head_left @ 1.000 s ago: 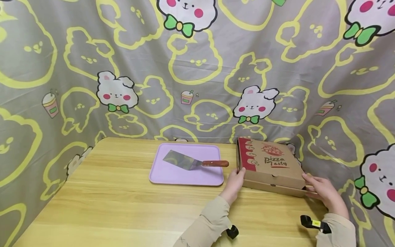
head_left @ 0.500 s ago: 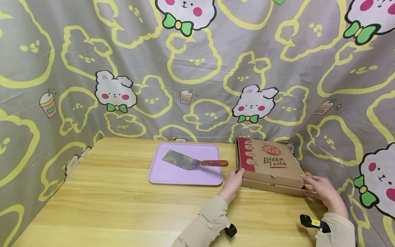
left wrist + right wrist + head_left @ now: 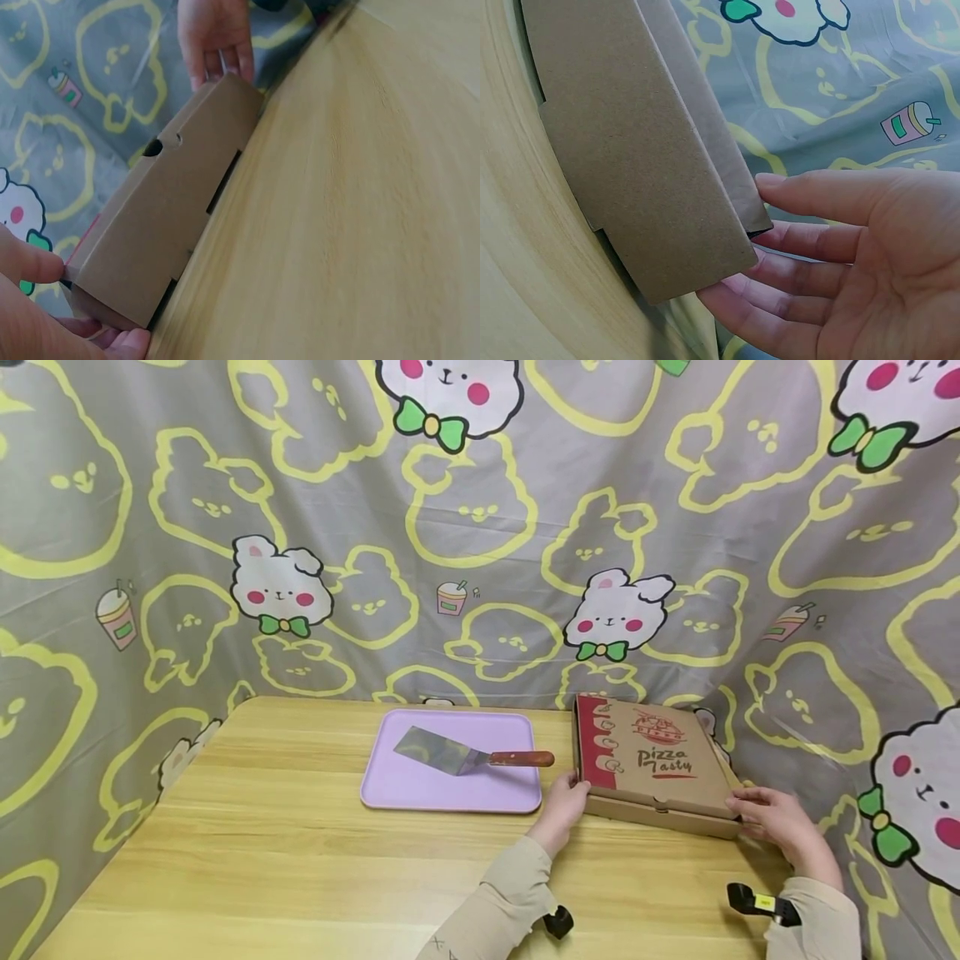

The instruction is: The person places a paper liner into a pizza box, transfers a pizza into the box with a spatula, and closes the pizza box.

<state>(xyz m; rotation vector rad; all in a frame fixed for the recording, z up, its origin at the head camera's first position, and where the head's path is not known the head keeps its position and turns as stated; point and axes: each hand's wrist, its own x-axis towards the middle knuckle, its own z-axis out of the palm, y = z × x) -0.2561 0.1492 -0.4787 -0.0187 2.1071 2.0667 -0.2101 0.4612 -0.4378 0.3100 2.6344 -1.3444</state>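
A brown cardboard pizza box (image 3: 660, 752) with a red printed strip lies at the right of the table, its lid down close over the base. My left hand (image 3: 562, 810) grips the front left corner. In the left wrist view, one finger of it is at the lid's edge while others reach low on the corner. At the front right corner my right hand (image 3: 776, 822) holds the box, thumb on the lid's edge and fingers against the base, as the right wrist view shows. A narrow dark gap is visible at that corner.
Left of the box lies a lilac tray (image 3: 382, 795) bearing a metal spatula (image 3: 435, 750), whose wooden handle sticks out over the tray's right edge. A patterned curtain (image 3: 480, 527) hangs around the back and sides of the wooden table (image 3: 262, 843).
The front edge of the pizza box's lid has come down toward the base, and the gap along the front has narrowed. Both hands stay at the front corners; tray and spatula are unmoved.
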